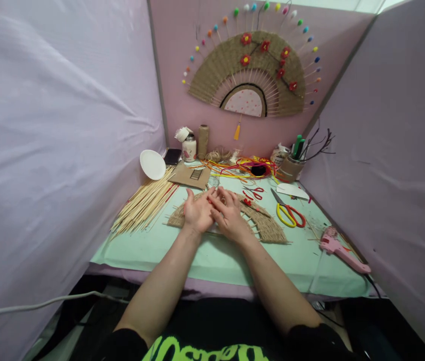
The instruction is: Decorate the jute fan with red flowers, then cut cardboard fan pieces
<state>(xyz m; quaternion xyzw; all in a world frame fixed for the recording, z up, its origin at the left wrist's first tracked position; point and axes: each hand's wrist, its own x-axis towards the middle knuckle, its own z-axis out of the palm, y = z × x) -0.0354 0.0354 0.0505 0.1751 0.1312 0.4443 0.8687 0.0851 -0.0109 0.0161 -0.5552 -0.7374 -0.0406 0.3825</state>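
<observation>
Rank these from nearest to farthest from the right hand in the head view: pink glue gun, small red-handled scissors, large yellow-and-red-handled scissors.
From the right hand:
1. Small red-handled scissors: just beyond it, to its right.
2. Large yellow-and-red-handled scissors: farther right.
3. Pink glue gun: farthest right, lower in the picture.

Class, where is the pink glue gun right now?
In the head view, the pink glue gun lies at the right end of the green tablecloth, beside the right fabric wall and nearer the wearer than the large scissors.
</observation>
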